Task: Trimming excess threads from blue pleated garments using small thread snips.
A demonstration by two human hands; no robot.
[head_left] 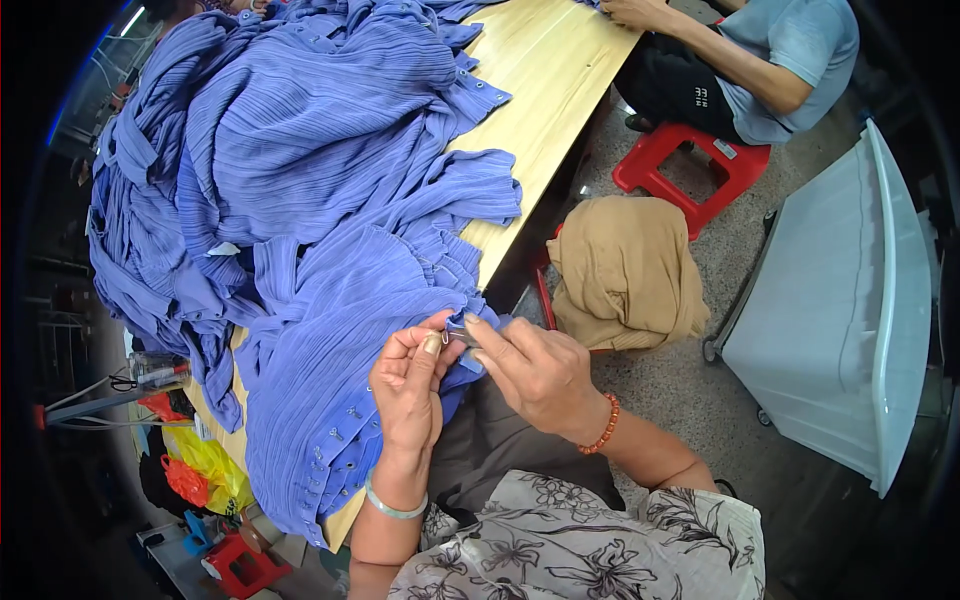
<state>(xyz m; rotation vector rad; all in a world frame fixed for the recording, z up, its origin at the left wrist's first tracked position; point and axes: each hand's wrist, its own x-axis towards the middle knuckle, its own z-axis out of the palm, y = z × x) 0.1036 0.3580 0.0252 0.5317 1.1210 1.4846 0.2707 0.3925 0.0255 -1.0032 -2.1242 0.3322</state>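
A blue-purple ribbed garment [335, 350] drapes over the near end of the table and toward my lap, with a row of small metal fasteners [335, 435] along its lower edge. My left hand [408, 390] pinches a small bent metal piece [445, 338], like a hook or pin, between thumb and forefinger. Close beside it, my right hand [535, 375] is closed at the garment's edge, fingertips on the cloth. Its thumb is mostly hidden, so whether it also grips the metal piece is unclear.
More blue ribbed garments [300, 120] are heaped on the wooden table [545, 60]. To the right are tan cloth [625, 270], a red stool [665, 150] with a seated person [790, 70], and a white wheeled bin [815, 300]. A clear container [158, 370] sits at left.
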